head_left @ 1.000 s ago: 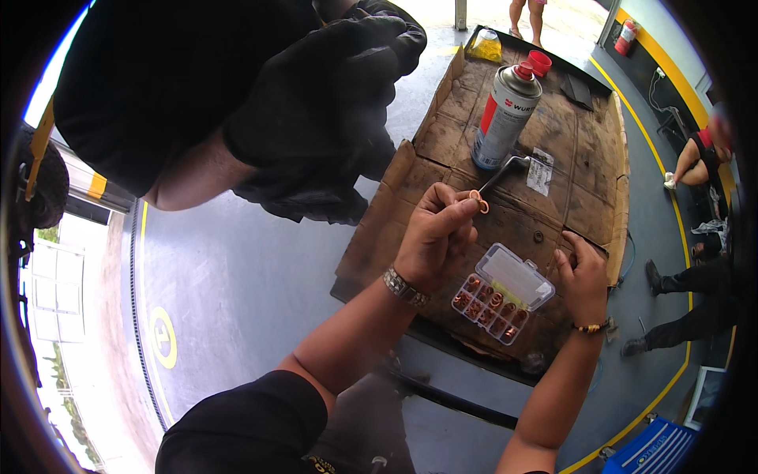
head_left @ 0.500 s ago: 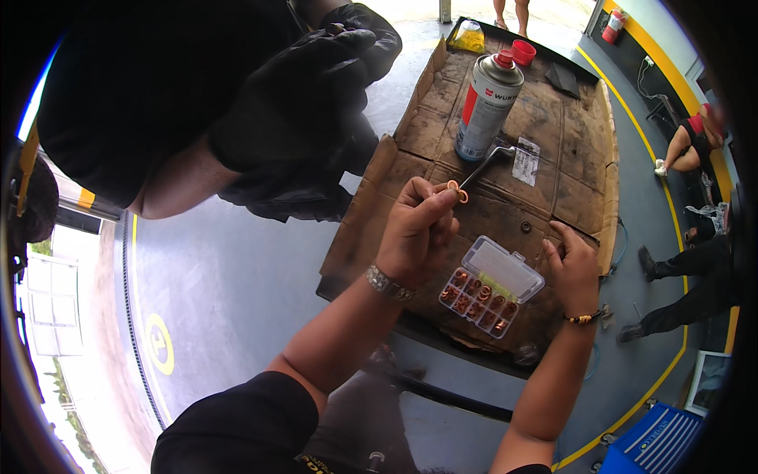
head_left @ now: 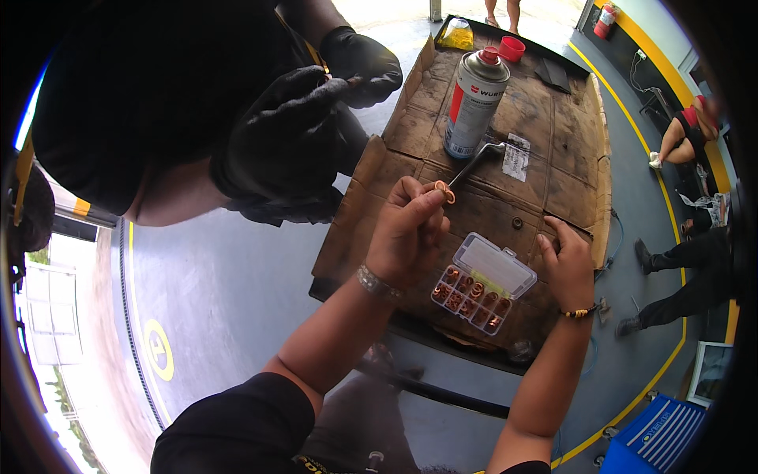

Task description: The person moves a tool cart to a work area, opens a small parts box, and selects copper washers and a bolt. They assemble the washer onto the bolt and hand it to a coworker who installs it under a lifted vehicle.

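Note:
Copper sealing washers (head_left: 445, 192) are pinched between the thumb and index finger of my left hand (head_left: 410, 227), above the cardboard. My right hand (head_left: 567, 265) holds nothing, its fingers apart and slightly bent, beside a clear plastic compartment case (head_left: 496, 267). The case lies between my hands with its lid up, and copper washers of several sizes fill its compartments. Just beyond my left hand lies a dark tool with a bent metal end (head_left: 482, 162). A small dark ring (head_left: 517, 223) rests on the cardboard near my right fingertips.
Stained cardboard (head_left: 545, 189) lines the table. On it stand a spray can (head_left: 476, 103), a red cap (head_left: 512, 50) and a yellow container (head_left: 457, 34). At left, a co-worker's black-gloved hands (head_left: 284, 130) hold a small thing. A blue wheeled item (head_left: 651, 434) is at lower right.
The washers in my left fingers have turned slightly. My right hand keeps its pose. The co-worker's gloved hands have shifted, showing a small thing between them. The whole view has moved a little.

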`<state>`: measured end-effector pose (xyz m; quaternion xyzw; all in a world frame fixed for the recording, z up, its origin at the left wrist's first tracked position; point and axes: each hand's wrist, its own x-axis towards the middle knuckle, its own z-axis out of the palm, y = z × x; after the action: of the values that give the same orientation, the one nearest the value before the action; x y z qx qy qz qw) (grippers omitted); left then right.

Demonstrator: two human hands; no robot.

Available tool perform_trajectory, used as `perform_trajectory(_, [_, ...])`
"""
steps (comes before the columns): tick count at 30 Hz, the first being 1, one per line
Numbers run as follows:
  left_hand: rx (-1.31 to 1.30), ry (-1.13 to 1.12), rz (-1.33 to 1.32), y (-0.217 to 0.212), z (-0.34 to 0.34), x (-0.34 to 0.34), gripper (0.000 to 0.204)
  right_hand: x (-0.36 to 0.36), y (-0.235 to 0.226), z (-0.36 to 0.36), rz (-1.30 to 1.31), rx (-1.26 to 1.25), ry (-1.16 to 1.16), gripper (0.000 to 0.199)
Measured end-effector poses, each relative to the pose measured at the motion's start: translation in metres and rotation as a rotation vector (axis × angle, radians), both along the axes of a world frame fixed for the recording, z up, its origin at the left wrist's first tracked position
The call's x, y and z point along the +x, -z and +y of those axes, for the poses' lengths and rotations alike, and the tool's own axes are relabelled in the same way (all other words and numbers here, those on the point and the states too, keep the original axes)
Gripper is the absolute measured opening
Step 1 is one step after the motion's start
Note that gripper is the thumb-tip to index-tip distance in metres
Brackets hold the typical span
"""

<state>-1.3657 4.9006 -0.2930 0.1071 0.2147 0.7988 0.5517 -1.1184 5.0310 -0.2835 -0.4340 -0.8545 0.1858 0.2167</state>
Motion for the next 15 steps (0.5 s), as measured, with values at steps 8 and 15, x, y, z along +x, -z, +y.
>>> perform_trajectory(8, [0.064,0.003,0.078,-0.001,0.001,-0.001,0.02,0.005,0.001,0.001,-0.008,-0.031,0.026,0.035])
perform_trajectory(15, [0.009,-0.03,0.005,-0.004,0.001,0.0,0.023,0.004,-0.003,-0.001,-0.034,-0.082,0.042,0.035])
